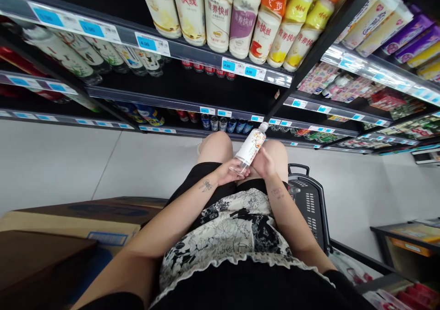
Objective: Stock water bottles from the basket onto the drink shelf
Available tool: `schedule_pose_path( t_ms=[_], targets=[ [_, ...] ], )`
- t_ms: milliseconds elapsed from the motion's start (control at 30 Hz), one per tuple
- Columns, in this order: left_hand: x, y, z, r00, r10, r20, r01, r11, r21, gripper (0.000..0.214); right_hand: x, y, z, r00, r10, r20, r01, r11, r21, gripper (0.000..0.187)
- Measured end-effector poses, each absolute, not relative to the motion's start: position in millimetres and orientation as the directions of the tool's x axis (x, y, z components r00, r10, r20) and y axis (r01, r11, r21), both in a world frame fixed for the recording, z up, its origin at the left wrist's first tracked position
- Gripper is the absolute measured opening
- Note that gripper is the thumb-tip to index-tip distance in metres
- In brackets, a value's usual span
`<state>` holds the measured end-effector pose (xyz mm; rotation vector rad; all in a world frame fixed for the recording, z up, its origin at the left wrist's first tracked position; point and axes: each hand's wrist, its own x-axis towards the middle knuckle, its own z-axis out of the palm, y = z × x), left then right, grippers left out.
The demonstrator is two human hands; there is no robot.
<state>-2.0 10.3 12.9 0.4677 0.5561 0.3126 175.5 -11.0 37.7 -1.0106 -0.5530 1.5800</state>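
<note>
A clear plastic drink bottle [251, 148] with a white label and orange flower or fruit print is tilted over my knees, its pale cap pointing up and to the right. My left hand [229, 171] grips it near the base, fingers curled underneath. Against the lower right side of the same bottle, my right hand [264, 163] holds on, with the thumb by the label and its other fingers partly hidden. Both forearms rest close to my lap.
Shelves with milk drink bottles [218, 17] and blue price tags [147, 42] rise ahead. Small cans [222, 124] line the bottom shelf. A black shopping basket [311, 204] stands at my right; cardboard boxes [68, 223] are on my left.
</note>
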Motion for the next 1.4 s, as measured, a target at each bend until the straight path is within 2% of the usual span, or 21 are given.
schedule_pose_path(
  t_ms=[100,200,400,467,600,700,767,833,933,1000,1067,1133,1233,1300,1400],
  targets=[
    [-11,10,13,0.869,0.349,-0.35,-0.153,0.863,0.482,0.05,178,-17,28,-0.073,0.942,-0.327,-0.465,-0.322,-0.825,0.054],
    [-13,8,17,0.891,0.332,-0.309,-0.122,0.831,0.543,0.058,179,-22,19,-0.123,0.921,-0.37,-0.432,-0.386,-0.815,0.055],
    [-3,3,23,0.856,0.365,-0.367,-0.046,0.76,0.649,0.067,172,-16,9,-0.072,0.894,-0.443,-0.488,-0.419,-0.766,0.057],
    [2,2,21,0.802,0.424,-0.421,-0.071,0.767,0.638,0.065,169,-13,12,-0.014,0.89,-0.456,-0.519,-0.397,-0.757,0.058],
    [8,2,9,0.606,0.598,-0.525,-0.239,0.766,0.596,0.052,164,-9,18,0.09,0.908,-0.408,-0.545,-0.298,-0.784,0.056],
    [8,9,2,0.471,0.693,-0.546,-0.299,0.708,0.64,0.054,160,-8,18,0.146,0.914,-0.378,-0.501,-0.262,-0.825,0.057],
    [5,18,6,0.37,0.783,-0.501,-0.26,0.605,0.753,0.06,159,-8,15,0.172,0.918,-0.357,-0.418,-0.26,-0.87,0.057],
    [0,27,18,0.33,0.862,-0.384,-0.161,0.452,0.877,0.065,157,-11,11,0.191,0.931,-0.31,-0.284,-0.25,-0.926,0.053],
    [-4,34,46,0.444,0.871,-0.21,-0.013,0.24,0.971,0.072,153,-17,7,0.195,0.955,-0.222,-0.051,-0.216,-0.975,0.052],
    [-5,34,63,0.468,0.863,-0.191,0.141,0.141,0.98,0.079,149,-20,6,0.135,0.974,-0.18,0.119,-0.196,-0.973,0.055],
    [-8,31,71,0.381,0.895,-0.234,0.362,0.089,0.928,0.08,144,-22,8,0.059,0.983,-0.172,0.316,-0.182,-0.931,0.056],
    [-15,29,68,0.291,0.922,-0.257,0.481,0.091,0.872,0.075,139,-20,10,0.002,0.983,-0.186,0.468,-0.165,-0.868,0.052],
    [-36,31,55,0.219,0.958,-0.187,0.372,0.095,0.923,0.068,131,-16,11,-0.075,0.981,-0.177,0.495,-0.117,-0.861,0.057],
    [-56,41,49,0.106,0.984,-0.143,0.23,0.115,0.966,0.067,128,-14,9,-0.095,0.98,-0.172,0.47,-0.108,-0.876,0.074],
    [-94,73,50,-0.111,0.984,-0.139,0.057,0.146,0.988,0.064,125,-12,2,-0.094,0.958,-0.269,0.545,-0.177,-0.819,0.095]
  ],
)
